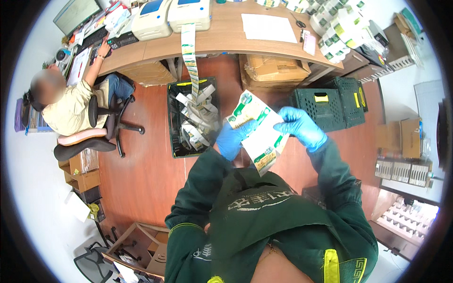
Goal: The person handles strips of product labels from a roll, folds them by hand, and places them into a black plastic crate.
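A strip of white, green and yellow printed labels [259, 137] hangs between my gloved hands in front of my chest. My left hand [231, 139], in a blue glove, is closed on the strip's left side. At the strip's right edge my right hand [303, 127], also blue-gloved, pinches it between thumb and fingers. The strip's upper end stands up and its lower end bends down toward my dark green apron [273, 207]. Beyond my left hand a black crate [171, 127] holds a tangle of label strips [198, 118].
Two label printers [190, 14] stand on the long desk [222, 40], and a label strip [188, 56] runs from one down into the crate. Label rolls [332, 37] are stacked at the desk's right. Dark green crates [325, 111] sit on the floor. A seated person [71, 101] works at left.
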